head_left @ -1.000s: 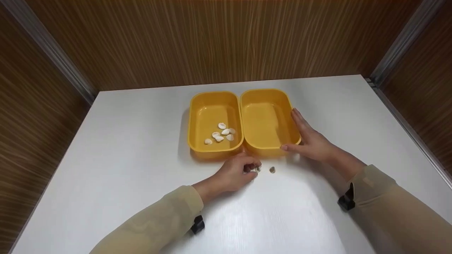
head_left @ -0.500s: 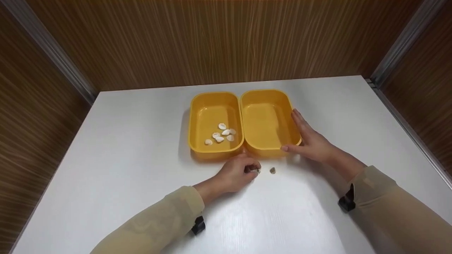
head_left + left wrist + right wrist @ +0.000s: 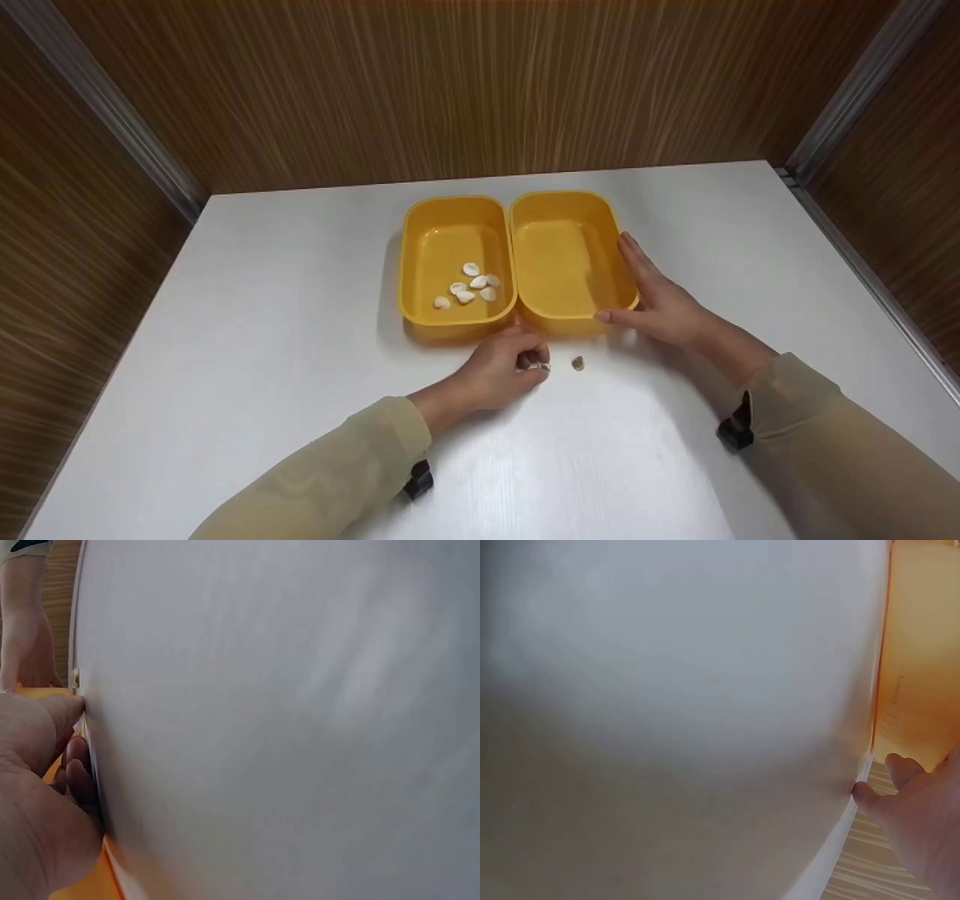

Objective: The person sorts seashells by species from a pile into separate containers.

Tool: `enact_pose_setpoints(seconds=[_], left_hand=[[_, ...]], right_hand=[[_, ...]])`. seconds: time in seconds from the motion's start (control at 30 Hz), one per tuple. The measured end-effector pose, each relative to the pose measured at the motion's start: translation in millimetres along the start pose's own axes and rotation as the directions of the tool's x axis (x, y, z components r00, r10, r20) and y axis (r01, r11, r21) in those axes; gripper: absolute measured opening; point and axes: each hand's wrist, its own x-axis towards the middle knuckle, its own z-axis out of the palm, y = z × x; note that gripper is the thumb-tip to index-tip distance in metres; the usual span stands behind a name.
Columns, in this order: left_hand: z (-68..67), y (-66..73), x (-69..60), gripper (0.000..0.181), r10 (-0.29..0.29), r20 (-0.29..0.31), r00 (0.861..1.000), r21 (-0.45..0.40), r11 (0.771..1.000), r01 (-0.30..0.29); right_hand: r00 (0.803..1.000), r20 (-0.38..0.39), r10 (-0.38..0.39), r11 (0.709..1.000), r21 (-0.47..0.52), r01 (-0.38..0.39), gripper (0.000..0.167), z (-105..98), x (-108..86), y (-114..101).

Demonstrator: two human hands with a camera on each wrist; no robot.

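My left hand (image 3: 496, 371) is at the table in front of the two yellow bins, its thumb and index finger pinching a small shell (image 3: 545, 367) that is partly hidden by the fingertips. To the right of it lies another small, brownish shell (image 3: 577, 363). My right hand (image 3: 664, 311) rests against the right yellow bin (image 3: 574, 318), thumb at the front rim and extended fingers along the right side. Inside the left yellow bin (image 3: 459, 324) lie several white shells (image 3: 478, 282), grouped toward the front. The left wrist view shows my left hand (image 3: 45, 787) low beside a bin.
A white table (image 3: 285, 322) carries both bins, which stand side by side and touch or nearly touch. Wood-grain panels (image 3: 480, 90) enclose the back and sides, with metal posts (image 3: 847, 97) at the corners. The right bin has no shells in it.
The shell at my left fingertips has tilted and sits lower between thumb and index finger, which have drawn slightly closer. My right hand and the bins stay in place.
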Motion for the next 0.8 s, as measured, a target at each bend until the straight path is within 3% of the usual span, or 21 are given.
enact_pose_setpoints(seconds=[0.5,0.8], left_hand=[[-1.0,1.9,-1.9,0.009,0.053,0.014,0.998,-0.042,0.998,-0.053],[-1.4,3.5,-0.6,0.009,0.001,0.047,0.999,-0.021,1.000,0.000]], right_hand=[[1.000,-0.005,-0.005,1.000,-0.007,0.005,0.121,-0.5,0.2,1.5],[1.000,-0.003,-0.019,0.999,-0.031,0.019,0.121,0.6,1.6,2.8]])
